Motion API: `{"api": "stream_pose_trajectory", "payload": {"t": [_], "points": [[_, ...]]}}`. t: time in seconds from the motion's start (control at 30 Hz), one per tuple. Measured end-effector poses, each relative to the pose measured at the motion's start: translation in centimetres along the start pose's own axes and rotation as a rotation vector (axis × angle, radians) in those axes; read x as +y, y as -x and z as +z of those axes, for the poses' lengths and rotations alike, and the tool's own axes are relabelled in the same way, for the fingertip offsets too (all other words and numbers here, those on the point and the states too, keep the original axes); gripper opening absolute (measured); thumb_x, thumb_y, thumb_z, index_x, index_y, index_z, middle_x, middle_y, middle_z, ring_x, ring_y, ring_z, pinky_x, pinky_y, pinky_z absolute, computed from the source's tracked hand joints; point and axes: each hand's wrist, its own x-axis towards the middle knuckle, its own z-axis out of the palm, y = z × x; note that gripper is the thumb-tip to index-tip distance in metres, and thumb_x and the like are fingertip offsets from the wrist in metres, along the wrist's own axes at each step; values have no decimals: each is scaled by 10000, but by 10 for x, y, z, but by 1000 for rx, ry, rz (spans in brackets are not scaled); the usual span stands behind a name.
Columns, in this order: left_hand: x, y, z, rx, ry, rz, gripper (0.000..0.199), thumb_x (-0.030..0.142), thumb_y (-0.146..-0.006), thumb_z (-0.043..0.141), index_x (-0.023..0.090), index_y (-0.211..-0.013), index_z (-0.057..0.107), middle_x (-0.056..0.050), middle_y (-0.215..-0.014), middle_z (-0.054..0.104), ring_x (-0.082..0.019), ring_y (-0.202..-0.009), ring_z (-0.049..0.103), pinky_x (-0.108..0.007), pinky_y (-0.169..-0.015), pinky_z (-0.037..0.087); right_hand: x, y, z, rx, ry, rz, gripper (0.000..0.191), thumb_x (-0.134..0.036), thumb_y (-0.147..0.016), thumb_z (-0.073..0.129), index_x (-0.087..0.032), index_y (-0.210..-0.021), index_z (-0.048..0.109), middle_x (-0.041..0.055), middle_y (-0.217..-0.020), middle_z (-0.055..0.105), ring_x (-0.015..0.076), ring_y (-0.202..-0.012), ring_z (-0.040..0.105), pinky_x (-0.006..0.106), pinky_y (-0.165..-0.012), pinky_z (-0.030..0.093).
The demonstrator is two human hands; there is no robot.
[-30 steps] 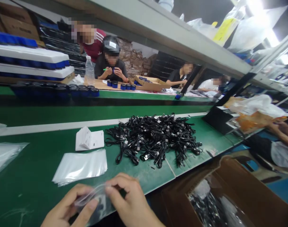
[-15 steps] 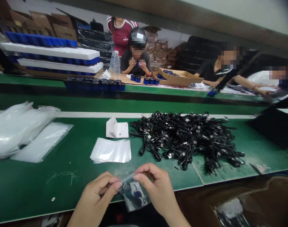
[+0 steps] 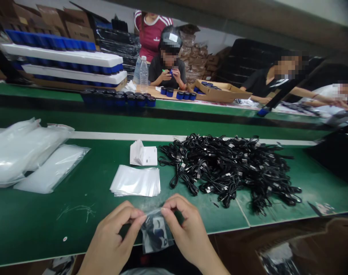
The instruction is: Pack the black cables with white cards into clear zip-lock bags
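My left hand pinches the upper left corner of a small clear plastic bag. The bag's upper right corner is between the thumb and fingers of my right hand. Inside the bag, which hangs at the table's front edge, are dark items and something white. Beyond my hands lies a stack of flat clear bags, with small white leaflets behind it. A large heap of black cables with metal plugs spreads to the right of these.
Large filled plastic bags lie at the left of the green table. Across a raised ledge, people sit by blue jars, a bottle and a cardboard tray. Open boxes stand below the front edge.
The small bag has swung slightly left and now hangs straighter between my hands. The view has shifted a little. Across the ledge, a seated person's hands have moved.
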Motion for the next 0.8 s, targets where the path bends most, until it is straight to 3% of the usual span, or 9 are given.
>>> {"api": "stream_pose_trajectory", "payload": {"t": [0.07,0.13,0.23,0.3,0.4,0.5,0.67,0.8], "points": [[3,-1,0,-22,142,-75,200,376,-833,556,233,-698,593,34,-699,585,-106,-644,600,-163,-608,464,-2,-2,-1,-43,-50,23,160,-165,-873,484,-173,-735,565,8,-729,558,134,-694,540,227,-646,402],[5,-1,3,-63,353,-178,189,432,-814,569,246,-826,604,25,-771,624,-120,-689,625,-173,-643,496,-4,-5,1,-33,-146,60,166,-199,-875,490,-171,-733,571,1,-707,543,126,-654,528,216,-604,401],[8,-1,13,-178,595,-263,369,503,-805,553,244,-1067,560,-19,-950,675,-169,-859,644,-236,-780,517,-5,-4,12,86,-335,162,196,-291,-881,488,-175,-729,535,-22,-629,508,106,-543,480,195,-499,378],[9,-1,22,-207,590,-242,364,493,-841,501,216,-1068,566,-43,-983,684,-181,-904,639,-254,-821,508,-3,-1,21,153,-364,189,205,-336,-895,464,-181,-775,525,-18,-635,530,112,-544,488,199,-501,394],[12,1,31,-44,466,-209,321,457,-880,447,205,-1036,569,-40,-957,690,-168,-835,644,-232,-760,516,3,6,33,189,-218,74,176,-311,-910,443,-188,-819,531,3,-691,583,133,-608,541,223,-573,426],[13,2,34,116,380,-147,297,426,-911,387,211,-995,574,-17,-879,692,-142,-719,634,-203,-668,511,10,11,40,193,-105,-95,167,-239,-913,428,-197,-789,532,-12,-629,586,125,-548,547,219,-552,415],[13,1,37,226,262,76,258,344,-920,391,214,-830,595,20,-691,665,-112,-588,603,-169,-578,480,12,12,47,200,-174,-199,86,-218,-899,455,-210,-874,537,-17,-666,636,117,-545,590,199,-534,437],[15,2,42,337,226,91,306,364,-916,394,222,-743,602,41,-576,594,-110,-517,551,-183,-527,437,15,13,52,284,-43,-298,146,-183,-911,418,-213,-860,551,-15,-644,627,126,-554,599,208,-550,444]]}}
